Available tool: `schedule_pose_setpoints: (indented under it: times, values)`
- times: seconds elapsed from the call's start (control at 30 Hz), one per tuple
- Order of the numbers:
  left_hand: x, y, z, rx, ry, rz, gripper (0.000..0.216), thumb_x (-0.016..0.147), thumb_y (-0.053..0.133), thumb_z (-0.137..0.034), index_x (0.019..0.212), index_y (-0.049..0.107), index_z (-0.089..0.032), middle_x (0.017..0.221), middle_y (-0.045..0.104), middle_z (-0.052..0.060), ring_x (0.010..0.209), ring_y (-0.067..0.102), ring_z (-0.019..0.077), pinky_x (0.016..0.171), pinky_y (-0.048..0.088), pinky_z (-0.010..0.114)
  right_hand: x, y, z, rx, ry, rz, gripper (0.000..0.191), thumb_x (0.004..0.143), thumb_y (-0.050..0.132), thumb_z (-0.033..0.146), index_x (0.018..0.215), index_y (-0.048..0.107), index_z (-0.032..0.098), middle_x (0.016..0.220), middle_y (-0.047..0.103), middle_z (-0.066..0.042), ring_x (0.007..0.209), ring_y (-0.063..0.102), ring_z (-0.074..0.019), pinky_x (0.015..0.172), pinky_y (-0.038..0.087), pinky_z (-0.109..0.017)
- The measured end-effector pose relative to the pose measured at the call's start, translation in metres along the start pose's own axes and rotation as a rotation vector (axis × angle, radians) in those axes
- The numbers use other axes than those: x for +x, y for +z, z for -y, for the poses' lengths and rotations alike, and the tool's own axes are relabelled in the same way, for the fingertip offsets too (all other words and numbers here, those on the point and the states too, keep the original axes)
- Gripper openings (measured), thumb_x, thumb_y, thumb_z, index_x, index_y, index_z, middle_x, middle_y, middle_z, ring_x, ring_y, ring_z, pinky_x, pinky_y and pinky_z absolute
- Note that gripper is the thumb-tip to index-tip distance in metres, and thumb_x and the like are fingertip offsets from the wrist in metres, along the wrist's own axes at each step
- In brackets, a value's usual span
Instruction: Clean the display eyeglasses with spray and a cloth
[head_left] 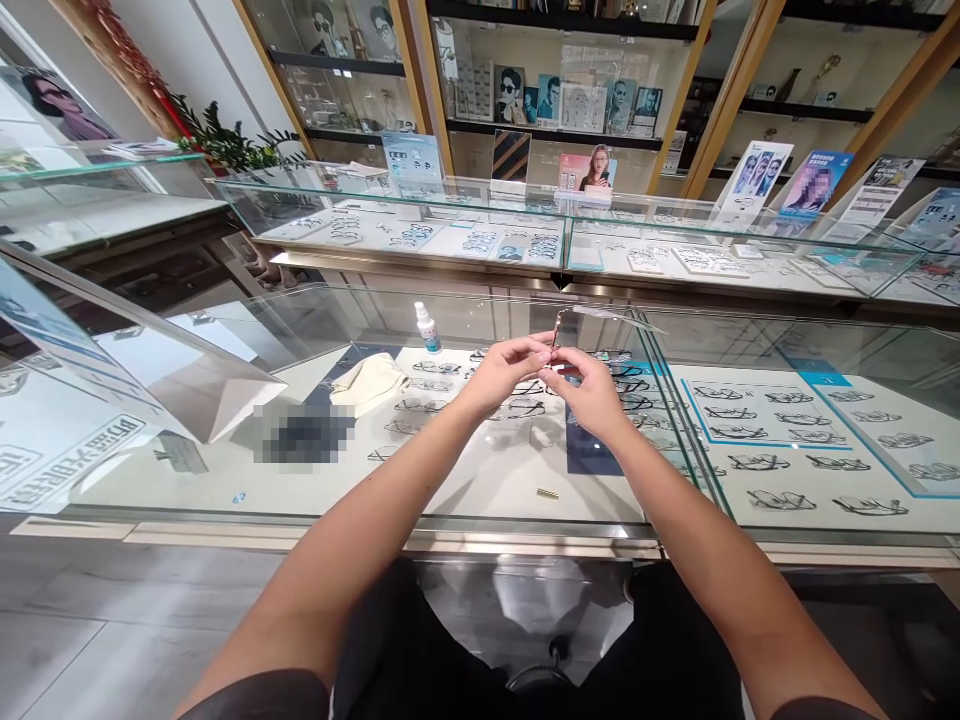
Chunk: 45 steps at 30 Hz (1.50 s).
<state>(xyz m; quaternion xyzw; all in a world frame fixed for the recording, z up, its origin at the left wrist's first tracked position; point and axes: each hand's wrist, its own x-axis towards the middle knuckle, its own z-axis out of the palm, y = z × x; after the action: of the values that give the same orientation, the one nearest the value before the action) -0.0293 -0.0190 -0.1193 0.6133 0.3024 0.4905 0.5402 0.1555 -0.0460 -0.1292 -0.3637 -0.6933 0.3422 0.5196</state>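
Note:
Both my hands are raised together over the glass counter [525, 500]. My left hand [506, 368] pinches a thin pair of glasses [559, 330] at its frame, a slim arm of it sticking up above my fingers. My right hand [592, 392] is closed on the same glasses from the right side, fingertips meeting those of the left. The lenses are mostly hidden behind my fingers.
A small white spray bottle [427, 328] and a folded cream cloth [369, 382] lie on the counter to the left. A small brass piece [547, 494] lies nearer me. Rows of glasses [750, 430] fill the case below. Further display cases [570, 240] and shelves stand behind.

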Motion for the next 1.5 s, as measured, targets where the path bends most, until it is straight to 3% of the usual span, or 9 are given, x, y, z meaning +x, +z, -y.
schedule_pose_setpoints:
  times: [0.13,0.23,0.4,0.53,0.7,1.03,1.13,1.27,1.5]
  values:
    - [0.005,-0.016,-0.009,0.290,0.179,-0.119,0.027,0.095,0.078,-0.046,0.097,0.082,-0.020,0.145,0.072,0.016,0.141,0.064,0.0350,0.113,0.052,0.050,0.000,-0.003,-0.001,-0.038,0.016,-0.057,0.031,0.097,0.075,0.048,0.118,0.080,0.026,0.123,0.082,-0.009,0.107,0.075,-0.0271,0.094,0.059,-0.044]
    - [0.011,-0.042,-0.010,0.574,0.354,-0.561,0.013,0.098,0.071,-0.024,0.109,0.077,-0.021,0.140,0.070,0.012,0.136,0.063,0.0289,0.113,0.051,0.046,0.000,-0.008,-0.001,-0.084,-0.005,-0.092,0.030,0.099,0.072,0.048,0.118,0.080,0.026,0.123,0.082,-0.009,0.108,0.075,-0.0265,0.093,0.057,-0.042]
    - [0.024,-0.107,0.007,0.675,0.270,-1.005,0.075,0.086,0.077,-0.005,0.153,0.045,-0.009,0.161,0.042,0.026,0.154,0.040,0.0329,0.130,0.025,0.051,0.001,-0.011,0.001,-0.077,-0.022,-0.116,0.031,0.103,0.066,0.051,0.115,0.080,0.026,0.122,0.080,-0.008,0.108,0.073,-0.0249,0.090,0.056,-0.039]
    - [0.035,-0.147,0.034,0.536,-0.035,-0.944,0.090,0.085,0.083,-0.009,0.158,0.030,-0.011,0.158,0.047,0.025,0.138,0.052,0.0273,0.116,0.037,0.045,0.002,-0.012,0.003,-0.016,-0.004,-0.113,0.031,0.103,0.065,0.053,0.111,0.079,0.027,0.119,0.080,-0.007,0.110,0.073,-0.0248,0.092,0.053,-0.039]
    - [0.041,-0.153,0.051,0.493,-0.135,-0.832,0.034,0.088,0.070,-0.005,0.119,0.058,-0.016,0.111,0.070,0.009,0.097,0.059,0.0190,0.102,0.045,0.042,0.003,-0.015,0.008,0.069,0.023,-0.135,0.034,0.102,0.067,0.058,0.104,0.076,0.026,0.114,0.079,-0.007,0.106,0.071,-0.0243,0.089,0.052,-0.038]
    - [0.018,-0.057,-0.022,-0.115,0.064,-0.281,0.045,0.073,0.080,-0.039,0.108,0.052,-0.030,0.093,0.059,0.001,0.085,0.062,0.0188,0.059,0.041,0.026,0.002,-0.018,0.018,0.089,-0.043,-0.184,0.036,0.102,0.065,0.062,0.104,0.074,0.026,0.111,0.076,-0.007,0.103,0.069,-0.0253,0.090,0.054,-0.040]
    - [0.004,-0.032,-0.038,-0.205,-0.018,-0.070,0.053,0.083,0.062,-0.078,0.087,0.051,-0.027,0.074,0.052,0.003,0.070,0.057,0.0219,0.052,0.034,0.030,0.000,-0.015,0.018,0.083,-0.052,-0.136,0.037,0.103,0.064,0.062,0.104,0.074,0.027,0.110,0.075,-0.007,0.102,0.067,-0.0247,0.091,0.054,-0.040]
    - [-0.006,-0.020,-0.043,-0.232,-0.175,0.140,0.087,0.072,0.025,-0.113,0.064,0.039,-0.027,0.055,0.034,0.001,0.051,0.040,0.0180,0.045,0.026,0.033,-0.003,-0.011,0.020,0.140,-0.038,-0.040,0.034,0.105,0.063,0.059,0.103,0.075,0.027,0.108,0.075,-0.005,0.098,0.066,-0.0225,0.089,0.053,-0.038]
    - [-0.006,-0.022,-0.046,-0.262,-0.213,0.220,0.091,0.063,0.011,-0.118,0.052,0.030,-0.029,0.045,0.019,-0.002,0.043,0.029,0.0157,0.041,0.023,0.034,-0.004,-0.008,0.024,0.263,0.023,0.066,0.034,0.106,0.061,0.059,0.100,0.072,0.027,0.103,0.075,-0.004,0.098,0.069,-0.0225,0.080,0.053,-0.035]
